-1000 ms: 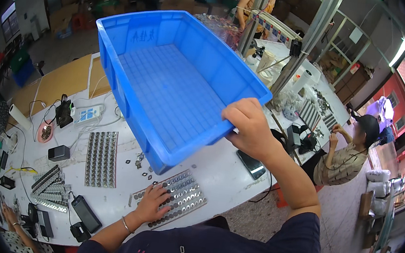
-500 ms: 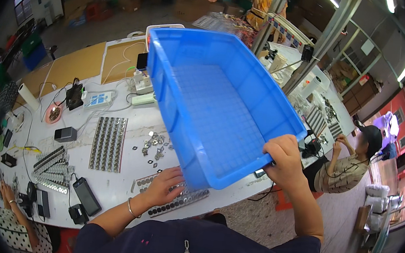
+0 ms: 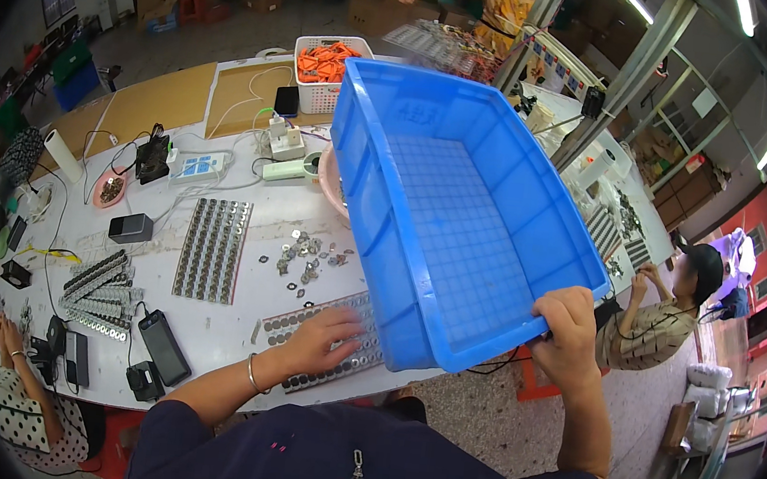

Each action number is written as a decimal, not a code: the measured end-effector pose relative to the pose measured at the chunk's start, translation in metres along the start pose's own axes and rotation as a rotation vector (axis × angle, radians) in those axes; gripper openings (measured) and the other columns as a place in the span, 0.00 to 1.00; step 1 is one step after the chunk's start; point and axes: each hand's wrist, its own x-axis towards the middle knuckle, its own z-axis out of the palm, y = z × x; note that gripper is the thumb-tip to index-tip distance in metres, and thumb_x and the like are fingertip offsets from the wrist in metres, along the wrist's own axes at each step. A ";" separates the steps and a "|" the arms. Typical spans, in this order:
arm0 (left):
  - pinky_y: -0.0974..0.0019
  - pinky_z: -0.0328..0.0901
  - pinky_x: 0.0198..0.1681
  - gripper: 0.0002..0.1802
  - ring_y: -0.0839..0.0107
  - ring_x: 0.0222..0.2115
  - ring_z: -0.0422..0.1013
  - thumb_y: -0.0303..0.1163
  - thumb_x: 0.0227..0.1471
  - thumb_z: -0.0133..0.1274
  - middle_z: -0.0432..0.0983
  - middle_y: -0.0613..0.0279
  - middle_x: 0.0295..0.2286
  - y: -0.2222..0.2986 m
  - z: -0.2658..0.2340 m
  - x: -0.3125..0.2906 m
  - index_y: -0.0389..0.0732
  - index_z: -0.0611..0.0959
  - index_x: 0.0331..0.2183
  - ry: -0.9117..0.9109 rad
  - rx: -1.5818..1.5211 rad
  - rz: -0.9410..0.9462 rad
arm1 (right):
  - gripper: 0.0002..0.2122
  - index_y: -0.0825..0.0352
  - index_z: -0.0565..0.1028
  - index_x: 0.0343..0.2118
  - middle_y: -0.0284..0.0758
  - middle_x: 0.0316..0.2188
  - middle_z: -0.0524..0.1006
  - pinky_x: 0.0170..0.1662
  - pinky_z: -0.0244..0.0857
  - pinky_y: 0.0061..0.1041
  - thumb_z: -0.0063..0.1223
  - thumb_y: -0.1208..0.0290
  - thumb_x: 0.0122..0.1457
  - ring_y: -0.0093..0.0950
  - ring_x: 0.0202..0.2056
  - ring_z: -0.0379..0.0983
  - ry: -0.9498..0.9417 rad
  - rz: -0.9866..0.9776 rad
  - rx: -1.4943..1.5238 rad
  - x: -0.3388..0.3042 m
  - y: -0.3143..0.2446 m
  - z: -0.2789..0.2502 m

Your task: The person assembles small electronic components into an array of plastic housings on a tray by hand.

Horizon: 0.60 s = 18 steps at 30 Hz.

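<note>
A large blue plastic bin (image 3: 461,215) is tilted over the right part of the table, its inside showing a grid-patterned bottom with nothing on it. My right hand (image 3: 568,332) is closed around the rim at the bin's near right corner. Left of the bin, my left hand (image 3: 324,341) is open, fingers stretched out above a tray of round metal parts (image 3: 354,360) and partly covering it. Loose small metal pieces (image 3: 304,255) lie just beyond that hand. Farther left lies another tray with rows of round parts (image 3: 211,249).
A white basket of orange pieces (image 3: 331,70) stands behind the bin, next to a pink basin (image 3: 331,183) it partly hides. Power strips, cables and black adapters (image 3: 165,347) lie on the white table (image 3: 231,354). Co-workers sit at left and right; another person stands at the back, arm outstretched.
The bin has moved right with my right hand, uncovering the basket of orange pieces and part of the pink basin. My left hand has come away from the bin's side, over the tray.
</note>
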 end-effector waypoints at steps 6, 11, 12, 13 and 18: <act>0.56 0.69 0.51 0.14 0.51 0.46 0.74 0.28 0.50 0.62 0.77 0.50 0.42 0.004 0.000 0.007 0.37 0.83 0.40 -0.009 -0.013 0.031 | 0.17 0.63 0.74 0.30 0.29 0.28 0.76 0.41 0.60 0.32 0.62 0.84 0.33 0.31 0.33 0.73 -0.015 0.014 -0.010 -0.006 -0.005 -0.010; 0.55 0.70 0.48 0.14 0.51 0.44 0.74 0.27 0.49 0.62 0.77 0.50 0.41 0.010 -0.003 0.016 0.36 0.83 0.40 -0.013 -0.039 0.040 | 0.17 0.63 0.74 0.30 0.30 0.28 0.76 0.41 0.60 0.32 0.63 0.83 0.33 0.31 0.33 0.73 -0.017 0.014 -0.018 -0.012 -0.007 -0.020; 0.55 0.70 0.48 0.14 0.51 0.44 0.74 0.26 0.49 0.62 0.77 0.50 0.41 0.010 -0.004 0.017 0.36 0.83 0.40 -0.023 -0.072 0.031 | 0.17 0.63 0.74 0.30 0.30 0.29 0.76 0.41 0.60 0.32 0.63 0.82 0.33 0.31 0.33 0.73 -0.025 0.020 -0.022 -0.011 -0.008 -0.021; 0.55 0.70 0.48 0.14 0.51 0.44 0.74 0.26 0.49 0.62 0.77 0.50 0.41 0.012 -0.005 0.018 0.36 0.83 0.40 -0.024 -0.066 0.031 | 0.17 0.63 0.74 0.30 0.30 0.29 0.76 0.41 0.60 0.32 0.63 0.82 0.33 0.31 0.33 0.73 -0.020 0.019 -0.018 -0.012 -0.009 -0.022; 0.57 0.71 0.45 0.13 0.52 0.41 0.75 0.26 0.49 0.62 0.78 0.51 0.40 0.016 -0.009 0.024 0.37 0.83 0.40 0.000 -0.038 0.050 | 0.16 0.63 0.74 0.29 0.31 0.28 0.75 0.42 0.61 0.32 0.65 0.81 0.32 0.32 0.34 0.73 -0.040 0.072 -0.001 -0.013 -0.009 -0.022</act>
